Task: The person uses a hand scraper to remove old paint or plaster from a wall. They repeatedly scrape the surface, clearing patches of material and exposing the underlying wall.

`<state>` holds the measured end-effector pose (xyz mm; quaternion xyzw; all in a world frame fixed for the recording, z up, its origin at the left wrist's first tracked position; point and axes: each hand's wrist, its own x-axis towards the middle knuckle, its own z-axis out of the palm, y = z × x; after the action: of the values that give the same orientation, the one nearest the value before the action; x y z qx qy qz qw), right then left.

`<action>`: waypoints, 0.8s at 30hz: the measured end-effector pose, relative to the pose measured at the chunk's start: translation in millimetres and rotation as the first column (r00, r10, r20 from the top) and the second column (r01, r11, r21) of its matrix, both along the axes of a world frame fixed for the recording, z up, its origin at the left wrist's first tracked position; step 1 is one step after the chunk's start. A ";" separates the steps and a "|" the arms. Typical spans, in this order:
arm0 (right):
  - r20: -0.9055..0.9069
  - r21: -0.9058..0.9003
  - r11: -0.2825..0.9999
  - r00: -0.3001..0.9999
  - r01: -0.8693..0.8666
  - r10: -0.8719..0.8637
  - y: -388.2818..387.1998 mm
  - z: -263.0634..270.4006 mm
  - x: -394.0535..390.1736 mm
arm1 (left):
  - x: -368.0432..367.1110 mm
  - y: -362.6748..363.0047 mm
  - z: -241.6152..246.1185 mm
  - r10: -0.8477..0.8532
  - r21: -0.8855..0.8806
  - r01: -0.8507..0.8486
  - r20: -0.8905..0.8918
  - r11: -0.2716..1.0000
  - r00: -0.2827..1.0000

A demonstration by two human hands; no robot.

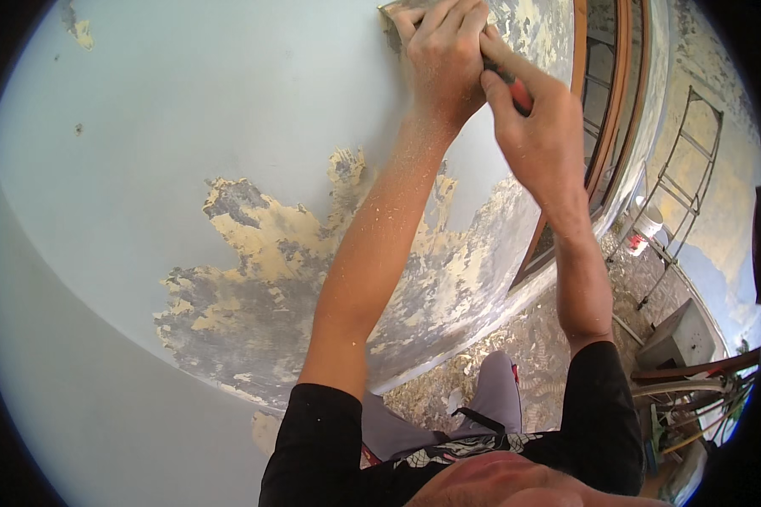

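Both hands are raised against a pale blue painted wall. My right hand is closed around the red and black handle of a scraper. My left hand presses over the front of the tool, its fingers on the wide metal blade, whose edge lies against the wall near the top of the view. Much of the blade is hidden under the fingers. Below the hands, a large patch of peeled paint shows yellow and grey layers. Dust and small flakes cling to my left forearm.
To the right is a wooden window frame with glass. Beyond it stand a metal ladder-like frame, a white bucket and a grey box-like block. Paint chips litter the ground. Assorted long pieces lie at the lower right.
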<state>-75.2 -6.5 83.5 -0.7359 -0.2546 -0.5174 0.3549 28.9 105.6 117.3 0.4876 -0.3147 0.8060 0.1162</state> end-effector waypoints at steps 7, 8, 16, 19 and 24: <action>0.008 -0.010 1.000 1.000 0.025 -0.025 1.7 -13.7 6.6 | 13.0 8.2 -3.2 0.085 0.052 -0.092 0.136 0.994 0.987; 0.006 0.000 0.999 0.999 0.041 -0.041 -1.0 1.2 3.6 | 1.0 1.4 5.4 0.026 0.047 -0.025 -0.008 0.999 1.000; 0.049 -0.042 0.996 0.995 0.085 -0.082 1.7 8.2 4.1 | 2.5 7.4 10.5 0.042 0.040 -0.042 0.001 0.998 0.999; 0.042 -0.021 1.000 0.999 0.012 -0.012 -0.8 6.2 4.7 | -8.8 2.8 7.8 -0.021 0.020 0.023 -0.105 1.000 0.994; 0.032 -0.030 0.999 0.999 0.038 -0.037 1.5 6.1 6.3 | 1.5 5.7 6.5 -0.002 0.040 0.006 -0.094 0.999 0.996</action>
<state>-68.9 -5.0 89.6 -0.7376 -0.2540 -0.5316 0.3298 30.4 111.3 123.8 0.5266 -0.3259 0.7755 0.1227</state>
